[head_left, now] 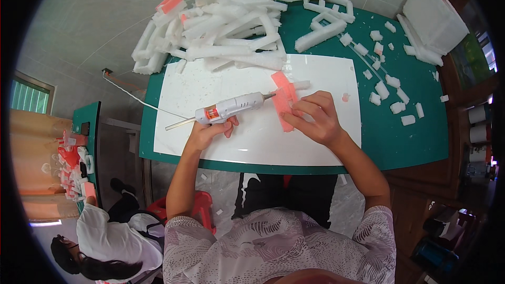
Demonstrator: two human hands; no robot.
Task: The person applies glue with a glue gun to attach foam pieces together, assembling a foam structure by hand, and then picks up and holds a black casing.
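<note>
A white glue gun (234,106) with a clear glue stick (180,124) jutting from its rear is gripped in my left hand (211,132). Its nozzle points right and meets, or nearly meets, a pink foam piece (281,106). My right hand (317,118) pinches that piece at its right side, thumb and fingers closed on it. A small whitish strip (301,85) sticks out behind the pink foam; whether it is joined to it I cannot tell. Both hands are above a white board (236,150) on the green table (405,150).
White foam frames (231,26) are heaped at the back, with more frames (321,31) beside them. Loose foam chunks (382,90) lie scattered right. A white foam box (434,18) stands far right. The gun's cable (137,98) runs left. A person (113,236) sits lower left.
</note>
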